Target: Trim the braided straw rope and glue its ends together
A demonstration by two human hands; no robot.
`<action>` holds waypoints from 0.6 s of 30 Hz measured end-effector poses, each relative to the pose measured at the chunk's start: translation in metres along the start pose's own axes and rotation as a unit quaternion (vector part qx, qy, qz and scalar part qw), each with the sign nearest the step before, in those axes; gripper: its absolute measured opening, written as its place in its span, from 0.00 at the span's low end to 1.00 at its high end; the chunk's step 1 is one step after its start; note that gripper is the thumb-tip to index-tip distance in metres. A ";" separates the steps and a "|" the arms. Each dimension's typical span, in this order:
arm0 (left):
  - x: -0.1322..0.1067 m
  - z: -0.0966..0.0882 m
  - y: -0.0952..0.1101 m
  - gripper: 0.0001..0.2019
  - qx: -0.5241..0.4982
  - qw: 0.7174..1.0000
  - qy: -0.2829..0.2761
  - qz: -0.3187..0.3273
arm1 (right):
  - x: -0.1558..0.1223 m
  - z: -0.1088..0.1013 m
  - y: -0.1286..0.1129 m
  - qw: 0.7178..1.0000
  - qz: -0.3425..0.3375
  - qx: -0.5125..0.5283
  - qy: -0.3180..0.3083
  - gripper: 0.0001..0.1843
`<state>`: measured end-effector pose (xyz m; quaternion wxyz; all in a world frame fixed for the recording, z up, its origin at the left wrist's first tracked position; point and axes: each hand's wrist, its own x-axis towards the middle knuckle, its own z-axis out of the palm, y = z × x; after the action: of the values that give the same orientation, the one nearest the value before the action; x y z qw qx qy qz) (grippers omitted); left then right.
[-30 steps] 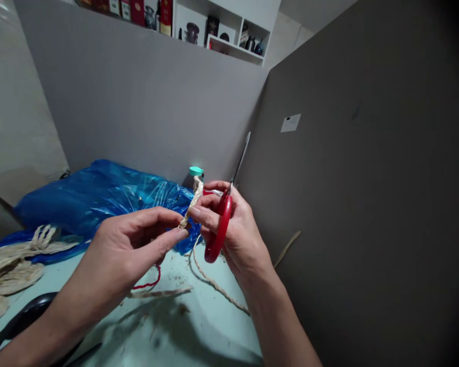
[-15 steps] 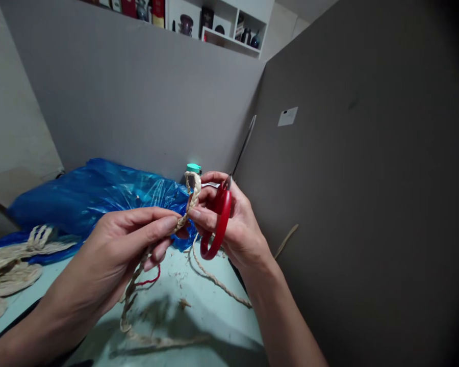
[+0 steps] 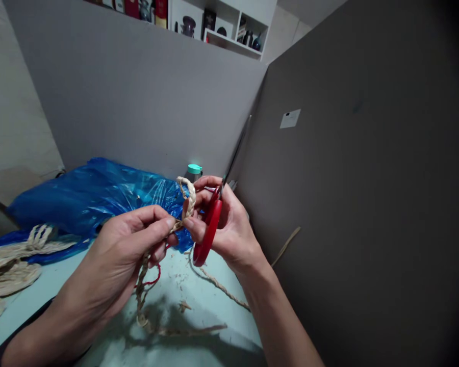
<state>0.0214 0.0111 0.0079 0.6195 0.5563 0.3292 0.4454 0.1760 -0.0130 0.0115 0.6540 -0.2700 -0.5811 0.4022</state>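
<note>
My left hand (image 3: 132,244) pinches a beige braided rope (image 3: 186,201) between thumb and fingers. The rope loops upward by my right fingers, and its tail hangs down below my left hand to the pale green table (image 3: 199,311). My right hand (image 3: 222,224) is closed round red-handled scissors (image 3: 210,229), whose blades point up and to the right toward the wall corner. The same hand's fingertips also press on the rope where the two hands meet.
A crumpled blue plastic bag (image 3: 95,196) lies behind my hands. A teal-capped bottle (image 3: 194,171) stands by it. Bundles of beige fibre (image 3: 7,265) lie at the left. A loose rope strand (image 3: 222,288), a red thread (image 3: 153,280) and scraps lie below. Grey partition walls close in behind and at right.
The rope has been drawn up through my left fingers and now trails down to the table. Its top loop has curled over. The scissors have tilted slightly left.
</note>
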 end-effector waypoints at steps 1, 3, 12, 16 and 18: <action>0.001 0.000 -0.001 0.13 -0.001 1.000 0.006 0.009 | 0.000 0.001 0.000 1.000 -0.001 -0.004 -0.002 0.28; 0.003 0.000 -0.003 0.13 -0.005 0.999 0.030 0.027 | -0.001 0.003 -0.001 1.000 -0.001 -0.010 -0.005 0.28; 0.013 -0.014 0.012 0.13 0.031 0.999 0.001 0.039 | -0.006 -0.008 -0.014 0.998 -0.062 0.020 0.012 0.27; 0.010 -0.014 0.010 0.14 0.060 0.993 -0.105 -0.009 | -0.003 -0.014 -0.010 0.996 -0.077 0.029 0.032 0.26; 0.008 -0.014 0.009 0.12 0.056 0.992 -0.112 -0.025 | -0.003 -0.013 -0.008 0.996 -0.079 0.030 0.031 0.27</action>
<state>0.0107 0.0240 0.0151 0.6313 0.6279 0.2964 0.3455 0.1906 -0.0182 0.0147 0.7094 -0.2158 -0.5674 0.3581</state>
